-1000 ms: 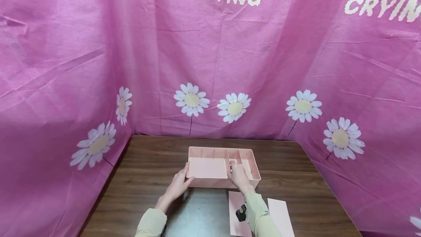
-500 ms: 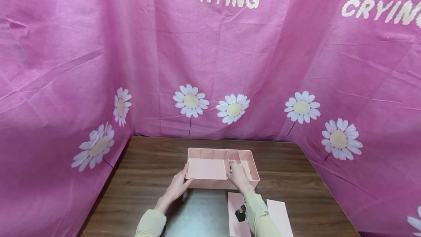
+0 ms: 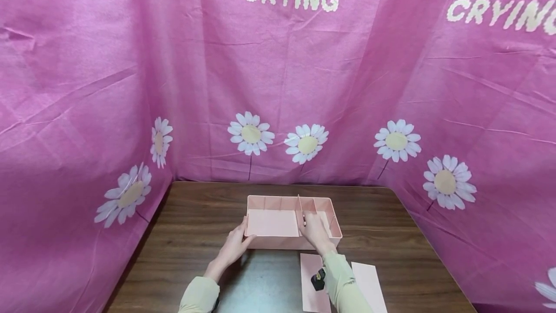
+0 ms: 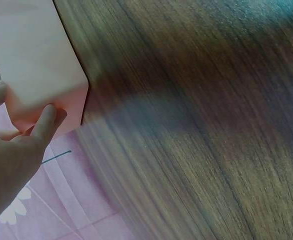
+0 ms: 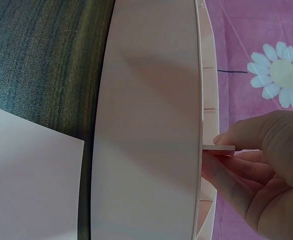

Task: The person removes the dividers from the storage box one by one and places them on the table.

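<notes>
A pink divided box [image 3: 273,243] rests on the table, with a large compartment on its left and smaller ones to the right. My left hand [image 3: 234,244] grips the box by its front left corner; in the left wrist view its fingers [image 4: 47,117] press on the end wall. Inside the box, my right hand [image 3: 315,231] pinches a thin pink divider [image 5: 220,148] between thumb and fingers. That divider's top edge stands above the box rim. The lower part of the divider is hidden by the box wall.
Two flat pink panels lie in front of the box: one panel [image 3: 309,284] partly under my right forearm, the other panel [image 3: 368,281] to its right. A second divider [image 3: 315,205] stands in the box. Pink curtains [image 3: 278,71] surround the wooden table [image 3: 195,216].
The divider in my right hand has risen from about rim level to slightly above it. My left hand has stayed on the box corner. The head view has shifted slightly.
</notes>
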The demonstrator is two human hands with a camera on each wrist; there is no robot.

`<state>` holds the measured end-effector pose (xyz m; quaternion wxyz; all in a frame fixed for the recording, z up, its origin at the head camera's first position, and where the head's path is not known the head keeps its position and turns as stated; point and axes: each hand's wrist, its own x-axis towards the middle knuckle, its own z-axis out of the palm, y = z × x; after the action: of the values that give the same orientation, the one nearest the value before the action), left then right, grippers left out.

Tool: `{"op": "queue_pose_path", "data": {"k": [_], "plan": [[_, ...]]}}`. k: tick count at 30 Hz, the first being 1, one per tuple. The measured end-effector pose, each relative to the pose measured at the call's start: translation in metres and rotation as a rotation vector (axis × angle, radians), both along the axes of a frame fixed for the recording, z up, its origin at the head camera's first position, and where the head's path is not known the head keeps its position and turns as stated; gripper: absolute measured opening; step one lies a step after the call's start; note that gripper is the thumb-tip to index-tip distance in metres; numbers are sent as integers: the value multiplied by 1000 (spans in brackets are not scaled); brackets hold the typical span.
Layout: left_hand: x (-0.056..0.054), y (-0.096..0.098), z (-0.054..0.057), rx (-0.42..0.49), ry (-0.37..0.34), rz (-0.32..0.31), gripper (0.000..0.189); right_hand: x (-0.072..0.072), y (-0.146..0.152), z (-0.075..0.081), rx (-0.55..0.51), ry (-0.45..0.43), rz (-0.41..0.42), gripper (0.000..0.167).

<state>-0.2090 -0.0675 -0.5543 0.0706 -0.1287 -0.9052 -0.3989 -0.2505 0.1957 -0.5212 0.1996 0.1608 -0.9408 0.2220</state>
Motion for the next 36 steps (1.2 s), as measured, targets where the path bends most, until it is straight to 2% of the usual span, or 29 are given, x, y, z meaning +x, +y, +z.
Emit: {"op": "queue_pose_path", "data": {"k": [5, 10, 15, 26, 36], "plan": [[-1, 1, 0, 9, 1, 2, 67, 1, 0, 4, 17, -41, -21, 7], [-1, 1, -1, 11, -3, 7, 66, 0, 1, 5, 13, -23, -13, 7], [-2, 1, -2, 9, -1, 10, 66, 0, 2, 10, 12, -51, -29, 10], [-3, 1, -2, 6, -3, 14, 66, 2, 1, 17, -5, 8, -29, 11], [-3, 0, -2, 6, -19, 16, 66, 1, 0, 23, -10, -35, -36, 15]]}}
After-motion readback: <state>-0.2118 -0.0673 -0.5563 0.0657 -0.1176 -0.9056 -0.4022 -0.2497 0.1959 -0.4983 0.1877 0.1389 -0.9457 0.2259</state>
